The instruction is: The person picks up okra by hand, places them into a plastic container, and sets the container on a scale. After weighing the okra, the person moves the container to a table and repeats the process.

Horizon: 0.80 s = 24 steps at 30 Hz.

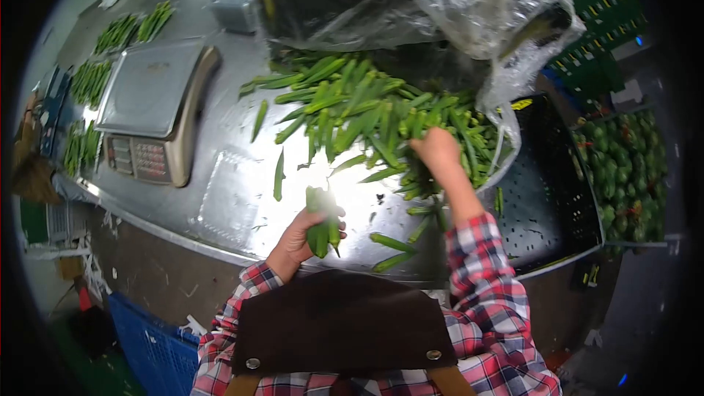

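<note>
A small bunch of green okra (318, 239) is gripped in my left hand (295, 238), fingers wrapped round it, above the metal table's near side. My right hand (438, 152) reaches into the right part of a large heap of okra (359, 106). Its fingers are curled among the pods and seem closed on okra; their tips are partly hidden. Loose pods (393, 242) lie between my hands near the table edge. Another single pod (279, 174) rests left of the heap. Behind, a clear plastic bag (477, 15) lies open at the heap.
A weighing scale (150, 95) stands on the left of the metal table (227, 205). Okra bunches (92, 82) lie beyond it. At right are a black crate (546, 183) and a container of dark green produce (623, 169). A blue crate (150, 345) stands below left.
</note>
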{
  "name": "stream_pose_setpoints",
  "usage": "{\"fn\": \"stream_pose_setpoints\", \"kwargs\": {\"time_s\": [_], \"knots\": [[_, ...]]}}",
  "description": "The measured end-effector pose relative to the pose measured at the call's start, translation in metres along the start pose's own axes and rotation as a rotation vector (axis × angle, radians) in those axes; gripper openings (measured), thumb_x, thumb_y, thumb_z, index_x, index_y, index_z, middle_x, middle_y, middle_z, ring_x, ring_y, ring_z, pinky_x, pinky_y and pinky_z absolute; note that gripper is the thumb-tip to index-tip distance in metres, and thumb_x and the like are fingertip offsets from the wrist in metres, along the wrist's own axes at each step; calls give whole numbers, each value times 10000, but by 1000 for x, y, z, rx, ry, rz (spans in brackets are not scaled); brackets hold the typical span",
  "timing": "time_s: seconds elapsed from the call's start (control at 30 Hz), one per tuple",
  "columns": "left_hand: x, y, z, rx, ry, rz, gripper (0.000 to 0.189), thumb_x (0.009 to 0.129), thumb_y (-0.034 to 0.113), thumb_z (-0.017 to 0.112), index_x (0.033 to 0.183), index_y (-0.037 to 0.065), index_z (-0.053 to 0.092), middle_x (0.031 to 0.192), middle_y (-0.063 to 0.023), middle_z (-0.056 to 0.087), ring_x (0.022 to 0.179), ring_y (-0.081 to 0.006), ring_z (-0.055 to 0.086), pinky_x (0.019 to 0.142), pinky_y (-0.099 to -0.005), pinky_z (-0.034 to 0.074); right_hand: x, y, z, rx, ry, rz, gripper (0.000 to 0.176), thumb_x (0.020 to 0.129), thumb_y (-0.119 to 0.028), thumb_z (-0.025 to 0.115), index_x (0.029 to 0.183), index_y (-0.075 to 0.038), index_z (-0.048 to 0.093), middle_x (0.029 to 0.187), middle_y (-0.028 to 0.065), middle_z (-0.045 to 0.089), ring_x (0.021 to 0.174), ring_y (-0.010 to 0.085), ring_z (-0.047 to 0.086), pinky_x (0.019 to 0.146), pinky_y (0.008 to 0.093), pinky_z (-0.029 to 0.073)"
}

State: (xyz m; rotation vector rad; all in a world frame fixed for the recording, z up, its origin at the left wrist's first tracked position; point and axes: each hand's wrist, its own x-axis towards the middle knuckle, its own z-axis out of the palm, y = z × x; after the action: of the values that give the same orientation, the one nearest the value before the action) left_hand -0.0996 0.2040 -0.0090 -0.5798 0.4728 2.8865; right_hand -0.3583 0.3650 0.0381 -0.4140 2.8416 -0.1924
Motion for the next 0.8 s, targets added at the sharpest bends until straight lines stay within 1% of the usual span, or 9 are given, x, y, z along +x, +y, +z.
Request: {"fn": "stream_pose_setpoints", "kwargs": {"time_s": [0.1,0.2,0.23,0.33,0.47,0.53,0.6,0.73,0.8], "knots": [[-30,28,9,196,102,33,533,744,54,611,1227,25,388,938,-112,563,787,-213,584,716,-332,496,-39,6,-12,189,75,-73,312,654,-257,628,728,46,606,661,242,579,658,369,590,616,416,460],[-58,68,-1,601,320,183,432,732,21,622,1129,21,453,888,-89,586,756,-178,588,684,-289,494,-70,6,7,495,42,-90,248,681,-194,630,787,29,602,593,133,569,548,217,553,544,323,436],[-66,85,-4,854,409,248,472,715,116,673,1121,17,455,874,-58,582,732,-137,576,662,-268,483,-79,0,11,525,-12,-67,243,687,-189,632,804,22,606,586,113,558,537,190,535,538,308,430],[-68,109,-19,1430,782,505,514,695,178,695,1111,-5,453,932,-141,595,807,-260,596,727,-325,479,-97,-25,24,597,-64,-214,233,717,-169,647,874,-1,612,563,31,493,514,105,450,495,260,382],[-69,98,-36,2031,877,385,796,614,264,766,1230,-34,358,1156,-207,469,1054,-339,469,859,-401,406,-102,-88,26,629,-126,-377,204,750,-124,655,918,-18,609,547,-8,461,498,54,403,464,226,341],[-73,88,-50,2095,724,466,840,616,238,753,1271,-43,308,1238,-225,390,1108,-362,402,905,-416,360,-93,-112,39,506,12,-647,218,753,-154,654,942,-52,618,553,49,512,478,126,476,479,260,391],[-76,83,-65,2179,572,607,815,622,204,742,1271,-40,313,1247,-236,380,1098,-370,406,914,-416,354,-91,-151,32,421,-38,-709,188,772,-196,598,922,-83,602,747,167,605,653,343,584,592,412,469],[-98,100,-68,2355,109,547,708,675,177,679,1270,-4,341,1296,-172,366,1195,-335,351,981,-415,307,-88,-211,54,322,41,-985,156,759,-176,580,864,-62,596,732,131,609,642,281,601,565,347,490],[-108,107,-70,2355,44,575,560,705,146,636,1206,4,430,1286,-148,391,1198,-315,365,978,-411,324,-94,-234,75,117,-36,-1018,133,778,-165,519,816,-44,558,737,131,600,661,290,604,584,366,490]]}}
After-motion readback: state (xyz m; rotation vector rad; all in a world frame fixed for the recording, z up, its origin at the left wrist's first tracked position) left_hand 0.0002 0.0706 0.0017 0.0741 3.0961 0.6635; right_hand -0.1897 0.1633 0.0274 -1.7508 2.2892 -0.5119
